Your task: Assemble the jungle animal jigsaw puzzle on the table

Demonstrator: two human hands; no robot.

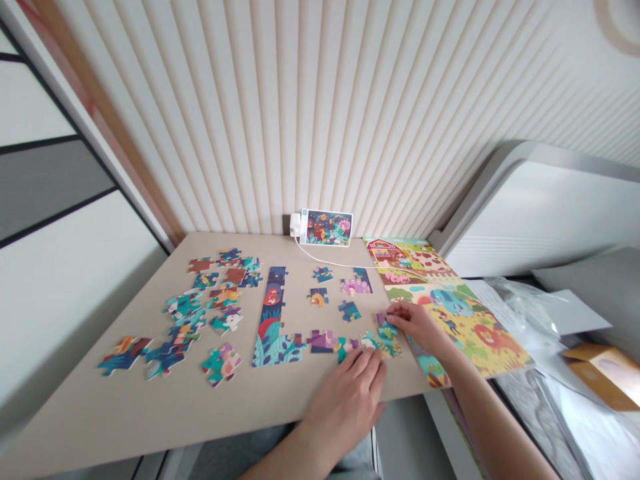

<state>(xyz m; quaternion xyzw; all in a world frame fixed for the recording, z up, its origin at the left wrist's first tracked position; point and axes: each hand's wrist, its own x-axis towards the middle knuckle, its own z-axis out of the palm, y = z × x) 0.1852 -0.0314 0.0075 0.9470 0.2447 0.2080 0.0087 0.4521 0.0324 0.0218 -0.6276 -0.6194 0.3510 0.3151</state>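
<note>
My left hand [350, 390] rests at the table's front edge, its fingertips lying on the bottom row of puzzle pieces, beside a teal piece [346, 347]. My right hand [413, 321] pinches a purple and green piece [387, 328] at the lower right corner of the puzzle, above a joined leafy piece [391, 347]. On the left stands a joined L-shaped section [273, 313]. A purple piece [323, 341] lies in the bottom row. Loose pieces, among them a blue one [349, 311] and an orange-patterned one [319, 297], lie inside the outline. A purple piece [356, 287] is at the upper right.
Several loose pieces [185, 307] are spread over the table's left side. A reference picture card [329, 228] leans on the wall beside a white charger [295, 225], whose cable runs right across illustrated boards [450, 303]. Plastic wrapping and an orange box [607, 375] lie at the right.
</note>
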